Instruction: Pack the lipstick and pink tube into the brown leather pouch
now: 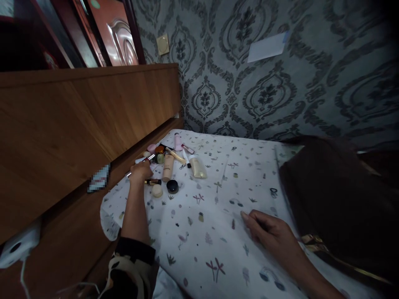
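Observation:
My left hand [141, 171] is closed among a cluster of cosmetics on the white printed cloth [218, 232]. A slim silvery tube [150, 158] shows at its fingertips; whether the fingers grip it is unclear. Close by lie a dark-capped tube [153, 182], a beige squeeze tube [168, 167], a cream-coloured jar [157, 190] and a round black jar [172, 186]. A clear tube of pale cream [198, 167] lies farther right. My right hand [264, 226] rests over the cloth at the right, fingers curled and thumb against them, with nothing visible in it.
A dark brown bag [336, 199] with a gold zipper sits at the right. Along the left runs a wooden panel [87, 120], with a white device and cable [21, 245] below. Patterned wallpaper [230, 83] covers the back wall. A pink bottle [177, 141] stands behind the cosmetics.

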Demonstrator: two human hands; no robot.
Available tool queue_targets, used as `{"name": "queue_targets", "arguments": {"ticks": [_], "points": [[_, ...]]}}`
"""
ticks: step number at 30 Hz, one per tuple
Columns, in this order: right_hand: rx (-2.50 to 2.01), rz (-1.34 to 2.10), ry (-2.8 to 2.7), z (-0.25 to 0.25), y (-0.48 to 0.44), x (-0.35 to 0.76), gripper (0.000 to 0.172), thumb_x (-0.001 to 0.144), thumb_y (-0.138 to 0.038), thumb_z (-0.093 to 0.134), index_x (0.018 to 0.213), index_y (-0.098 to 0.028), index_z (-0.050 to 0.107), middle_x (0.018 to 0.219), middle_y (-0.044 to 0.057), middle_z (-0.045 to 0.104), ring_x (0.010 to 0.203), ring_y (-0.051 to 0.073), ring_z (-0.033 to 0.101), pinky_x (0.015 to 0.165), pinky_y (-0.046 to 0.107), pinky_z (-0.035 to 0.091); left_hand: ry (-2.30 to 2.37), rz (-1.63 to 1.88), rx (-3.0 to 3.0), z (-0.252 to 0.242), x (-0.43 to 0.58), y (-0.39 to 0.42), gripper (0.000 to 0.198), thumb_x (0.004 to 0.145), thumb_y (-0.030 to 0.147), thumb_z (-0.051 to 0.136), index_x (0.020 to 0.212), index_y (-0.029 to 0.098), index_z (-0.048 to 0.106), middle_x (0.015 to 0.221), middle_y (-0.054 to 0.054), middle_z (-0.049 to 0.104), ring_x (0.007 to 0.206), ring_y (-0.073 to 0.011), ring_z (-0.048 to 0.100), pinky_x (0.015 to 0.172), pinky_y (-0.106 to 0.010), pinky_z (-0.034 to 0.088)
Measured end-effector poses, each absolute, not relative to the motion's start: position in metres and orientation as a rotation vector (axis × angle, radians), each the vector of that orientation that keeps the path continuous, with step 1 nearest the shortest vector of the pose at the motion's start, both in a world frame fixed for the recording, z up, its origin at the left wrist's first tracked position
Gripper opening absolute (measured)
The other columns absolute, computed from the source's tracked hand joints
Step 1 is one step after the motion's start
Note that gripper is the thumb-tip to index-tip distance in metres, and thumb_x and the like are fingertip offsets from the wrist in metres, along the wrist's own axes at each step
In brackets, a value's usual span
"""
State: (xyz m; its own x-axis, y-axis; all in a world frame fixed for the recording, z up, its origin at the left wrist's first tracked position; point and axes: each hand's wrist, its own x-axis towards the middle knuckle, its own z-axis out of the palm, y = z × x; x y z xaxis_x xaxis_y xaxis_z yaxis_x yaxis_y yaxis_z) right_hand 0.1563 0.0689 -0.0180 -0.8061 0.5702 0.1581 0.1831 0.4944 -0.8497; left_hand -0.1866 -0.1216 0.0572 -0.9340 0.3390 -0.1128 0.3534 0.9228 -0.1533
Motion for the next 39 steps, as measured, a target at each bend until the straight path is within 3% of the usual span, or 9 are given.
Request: {"name": "queue_targets", "arguments": {"ticks": [3, 5, 9, 16, 22, 26, 29, 35, 39], "points": [[-0.617, 1.244, -2.327, -0.017, 0.069, 0.156, 0.064, 0.086, -0.074, 0.044, 0.050, -0.022, 0.041, 0.048, 0.001, 0.042, 0.049, 0.014, 0.041, 0.052, 0.028, 0.037, 2.967, -0.251, 0.558, 0.055, -0.187, -0.120, 0.056, 0.077, 0.024, 0.071, 0.130, 0.019, 0.056, 0.128, -0.014, 0.068, 0.116, -0.0289, 0.065, 0.092, -0.039, 0.051], [-0.619, 1.248, -2.331, -0.018, 0.069, 0.156, 0.063, 0.086, -0.074, 0.043, 0.050, -0.022, 0.041, 0.048, 0.001, 0.042, 0.049, 0.014, 0.041, 0.051, 0.027, 0.036, 2.980, -0.220, 0.567, 0.058, -0.185, -0.121, 0.051, 0.078, 0.025, 0.070, 0.128, 0.021, 0.058, 0.126, -0.014, 0.069, 0.115, -0.0295, 0.066, 0.090, -0.038, 0.051], [-0.622, 1.256, -2.335, -0.020, 0.069, 0.156, 0.063, 0.086, -0.074, 0.043, 0.050, -0.022, 0.041, 0.048, 0.000, 0.041, 0.049, 0.013, 0.040, 0.051, 0.027, 0.035, 3.120, -0.120, 0.608, 0.073, -0.171, -0.120, 0.036, 0.090, 0.032, 0.053, 0.123, 0.021, 0.061, 0.125, -0.015, 0.069, 0.115, -0.0328, 0.065, 0.089, -0.040, 0.051], [-0.626, 1.244, -2.329, -0.022, 0.070, 0.157, 0.063, 0.085, -0.075, 0.044, 0.051, -0.022, 0.040, 0.047, 0.000, 0.043, 0.048, 0.013, 0.040, 0.050, 0.027, 0.034, 3.353, 0.134, 0.756, 0.094, -0.139, -0.102, 0.041, 0.100, 0.046, 0.036, 0.127, 0.022, 0.055, 0.119, -0.015, 0.069, 0.108, -0.0329, 0.067, 0.082, -0.038, 0.049], [-0.600, 1.237, -2.328, -0.024, 0.071, 0.157, 0.061, 0.086, -0.072, 0.045, 0.051, -0.022, 0.041, 0.046, -0.001, 0.043, 0.048, 0.012, 0.040, 0.049, 0.026, 0.034, 3.391, 0.663, 0.965, 0.088, -0.130, -0.085, 0.040, 0.099, 0.054, 0.040, 0.098, 0.020, 0.060, 0.090, -0.009, 0.070, 0.086, -0.0265, 0.066, 0.068, -0.029, 0.038], [-0.577, 1.264, -2.321, -0.022, 0.070, 0.158, 0.058, 0.090, -0.066, 0.045, 0.053, -0.021, 0.041, 0.048, -0.001, 0.041, 0.049, 0.012, 0.039, 0.049, 0.025, 0.034, 2.993, 0.994, 1.370, 0.074, -0.118, -0.065, 0.041, 0.097, 0.052, 0.043, 0.074, 0.020, 0.054, 0.069, -0.001, 0.057, 0.069, -0.0169, 0.054, 0.063, -0.026, 0.030], [-0.566, 1.279, -2.299, -0.020, 0.068, 0.158, 0.055, 0.090, -0.062, 0.048, 0.054, -0.021, 0.042, 0.049, -0.002, 0.041, 0.050, 0.012, 0.039, 0.050, 0.025, 0.033, 2.765, 1.054, 1.489, 0.063, -0.101, -0.049, 0.043, 0.096, 0.051, 0.042, 0.068, 0.020, 0.049, 0.063, 0.002, 0.050, 0.064, -0.0142, 0.047, 0.062, -0.026, 0.028], [-0.542, 1.303, -2.264, -0.022, 0.068, 0.158, 0.037, 0.090, -0.051, 0.052, 0.077, -0.018, 0.065, 0.054, -0.003, 0.047, 0.053, 0.013, 0.044, 0.054, 0.025, 0.036, 2.564, 0.965, 1.581, 0.044, -0.069, -0.029, 0.046, 0.097, 0.053, 0.040, 0.067, 0.020, 0.050, 0.059, 0.003, 0.046, 0.060, -0.0139, 0.043, 0.059, -0.027, 0.024], [-0.540, 1.360, -2.195, -0.026, 0.066, 0.159, 0.033, 0.090, -0.045, 0.056, 0.101, -0.017, 0.068, 0.061, -0.003, 0.052, 0.056, 0.012, 0.047, 0.054, 0.024, 0.037, 2.439, 1.033, 1.626, 0.033, -0.050, -0.023, 0.040, 0.095, 0.053, 0.043, 0.072, 0.021, 0.050, 0.063, 0.003, 0.047, 0.062, -0.0142, 0.043, 0.060, -0.026, 0.026]]}}
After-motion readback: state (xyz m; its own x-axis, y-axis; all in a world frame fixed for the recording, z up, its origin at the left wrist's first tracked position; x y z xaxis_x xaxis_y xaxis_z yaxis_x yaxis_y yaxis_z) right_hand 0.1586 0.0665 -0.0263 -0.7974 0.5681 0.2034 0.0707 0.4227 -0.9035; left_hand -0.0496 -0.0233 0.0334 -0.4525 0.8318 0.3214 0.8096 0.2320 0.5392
